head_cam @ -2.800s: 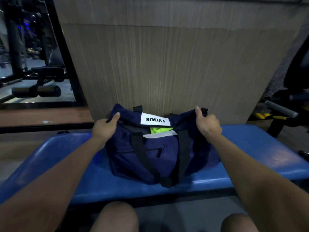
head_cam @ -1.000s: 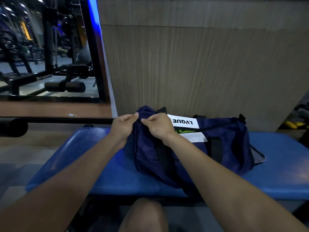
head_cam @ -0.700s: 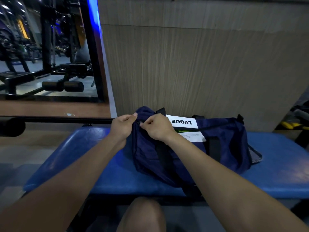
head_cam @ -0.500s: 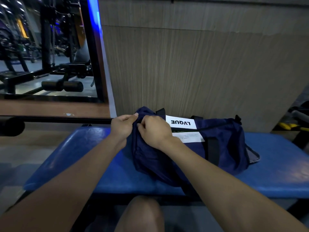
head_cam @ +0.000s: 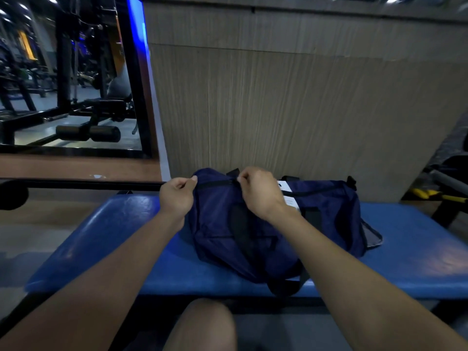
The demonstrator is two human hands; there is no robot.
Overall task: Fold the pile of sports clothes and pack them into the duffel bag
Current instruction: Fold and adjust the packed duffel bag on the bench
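A navy duffel bag (head_cam: 217, 231) with black straps lies on the blue padded bench (head_cam: 106, 239). My left hand (head_cam: 177, 197) pinches the fabric at the bag's left end. My right hand (head_cam: 258, 192) pinches the zipper pull on top of the bag, a little right of the left end. The zipper stretch between my hands is zipped. A white label (head_cam: 288, 198) shows just past my right wrist. The clothes inside are hidden.
A wood-grain panel wall (head_cam: 291, 110) rises right behind the bench. A black bar (head_cam: 81, 184) runs along the left. Gym machines (head_cam: 88, 122) stand at back left, and yellow-handled equipment (head_cam: 435, 196) lies at right. My knee (head_cam: 202, 325) is below the bench edge.
My right hand has moved to the right along the top of the bag with the zipper pull, away from my left hand. The green clothing seen earlier is now covered.
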